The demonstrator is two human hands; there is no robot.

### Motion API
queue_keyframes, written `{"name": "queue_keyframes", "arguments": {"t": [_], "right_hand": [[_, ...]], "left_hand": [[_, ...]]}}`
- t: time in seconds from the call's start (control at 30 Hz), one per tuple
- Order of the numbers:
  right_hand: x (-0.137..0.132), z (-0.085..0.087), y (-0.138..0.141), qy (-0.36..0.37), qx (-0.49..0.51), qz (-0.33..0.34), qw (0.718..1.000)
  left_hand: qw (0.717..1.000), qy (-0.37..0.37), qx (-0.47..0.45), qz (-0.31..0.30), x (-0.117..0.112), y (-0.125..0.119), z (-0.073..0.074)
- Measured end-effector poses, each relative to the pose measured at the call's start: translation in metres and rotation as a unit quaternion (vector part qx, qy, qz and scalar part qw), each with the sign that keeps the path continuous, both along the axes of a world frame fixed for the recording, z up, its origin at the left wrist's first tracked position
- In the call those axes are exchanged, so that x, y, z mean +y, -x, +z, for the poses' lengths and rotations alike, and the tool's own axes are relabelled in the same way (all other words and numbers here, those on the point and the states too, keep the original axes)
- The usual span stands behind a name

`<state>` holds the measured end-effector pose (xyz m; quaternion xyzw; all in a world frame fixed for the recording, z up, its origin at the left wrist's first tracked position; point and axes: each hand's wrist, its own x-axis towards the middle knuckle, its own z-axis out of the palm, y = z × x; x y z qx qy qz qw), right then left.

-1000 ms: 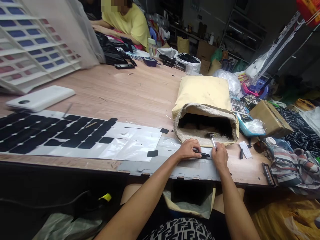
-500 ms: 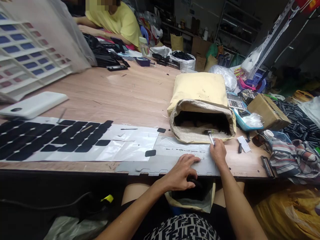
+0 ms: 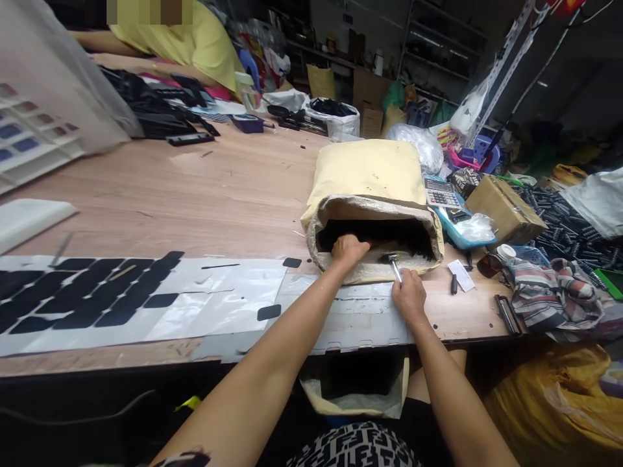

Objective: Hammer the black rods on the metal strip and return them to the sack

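A pale yellow paper sack (image 3: 370,170) lies on its side on the table, its rolled-back mouth facing me and dark items inside. My left hand (image 3: 349,249) reaches into that mouth at its left side; its fingertips are hidden, so I cannot tell what they touch. My right hand (image 3: 409,295) is closed around a razor-shaped tool (image 3: 395,266) with a silver handle and dark head, held at the sack's lower lip. Below the table edge, a second open sack (image 3: 355,407) sits between my legs, its inside dark.
On the left, black rounded pieces (image 3: 117,305) lie in rows on a white sheet (image 3: 228,298). To the sack's right are a calculator (image 3: 440,193) in a blue tray, a cardboard box (image 3: 509,211) and a striped cloth (image 3: 555,298). A person in yellow (image 3: 195,52) sits across the table.
My left hand has gone from above the lower sack up into the mouth of the sack on the table. My right hand still holds the tool at the lip. The view has shifted right.
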<state>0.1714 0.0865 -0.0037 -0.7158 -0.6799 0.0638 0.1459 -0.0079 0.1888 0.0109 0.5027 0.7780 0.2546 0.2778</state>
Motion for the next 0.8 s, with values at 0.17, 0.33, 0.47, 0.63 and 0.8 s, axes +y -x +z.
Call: {"name": "queue_keyframes", "arguments": {"t": [0.17, 0.33, 0.47, 0.63, 0.8], "right_hand": [[-0.001, -0.001, 0.001, -0.001, 0.001, 0.007, 1.000], [-0.001, -0.002, 0.001, -0.001, 0.006, 0.003, 1.000], [0.000, -0.002, 0.001, 0.011, 0.025, -0.002, 1.000], [0.002, -0.003, 0.000, 0.014, 0.032, -0.005, 0.999], [0.000, -0.001, 0.000, 0.013, 0.029, -0.005, 0.999]], "left_hand": [[0.999, 0.016, -0.011, 0.028, 0.015, -0.001, -0.016], [0.997, 0.017, -0.050, 0.058, 0.004, 0.012, -0.009], [0.995, -0.090, -0.020, -0.028, -0.033, 0.023, -0.001], [0.949, -0.162, -0.043, -0.267, -0.087, 0.024, -0.019], [0.934, -0.182, 0.006, -0.309, -0.102, 0.015, -0.043]]}}
